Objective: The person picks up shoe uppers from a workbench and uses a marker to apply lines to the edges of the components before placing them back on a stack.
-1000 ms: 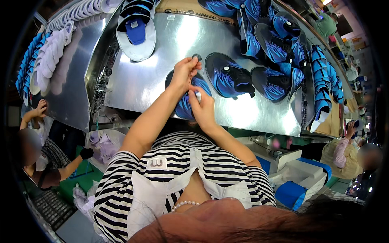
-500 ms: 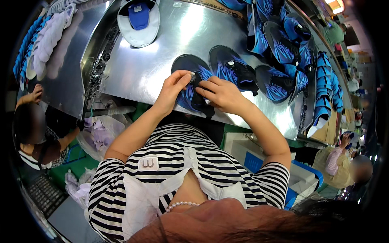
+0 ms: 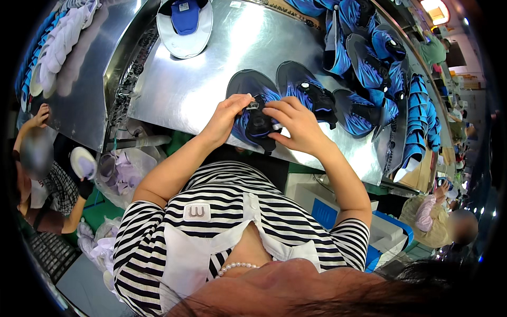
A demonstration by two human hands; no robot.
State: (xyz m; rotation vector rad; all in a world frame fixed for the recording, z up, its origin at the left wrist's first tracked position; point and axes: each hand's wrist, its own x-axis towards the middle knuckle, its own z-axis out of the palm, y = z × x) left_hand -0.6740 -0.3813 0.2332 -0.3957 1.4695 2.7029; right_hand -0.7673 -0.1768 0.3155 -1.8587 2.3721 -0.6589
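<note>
A black and blue shoe upper (image 3: pixel 259 127) lies on the metal table, toe end away from me, at the near edge. My left hand (image 3: pixel 224 119) is closed at its left side, thumb and fingertips pinching its edge by a small grey shiny piece (image 3: pixel 253 105). On the upper's right side, my right hand (image 3: pixel 298 126) has its thumb and fingers apart. A small white piece (image 3: pixel 277 127) shows between them on the upper. A matching shoe upper (image 3: pixel 306 90) with a white dot lies just right of it, untouched.
More blue and black uppers (image 3: pixel 369 68) are piled at the right, with a stacked row (image 3: pixel 420 121) beyond. A grey and blue shoe part (image 3: pixel 185 26) lies on the metal table (image 3: pixel 179 95). White uppers (image 3: pixel 60 47) hang over the left table. At left, a person holds a white shoe piece (image 3: pixel 83 162).
My right hand's fingers have spread from a tight grip over the upper, baring its middle. My left hand stays at its left edge. The person at left now has a white shoe piece raised.
</note>
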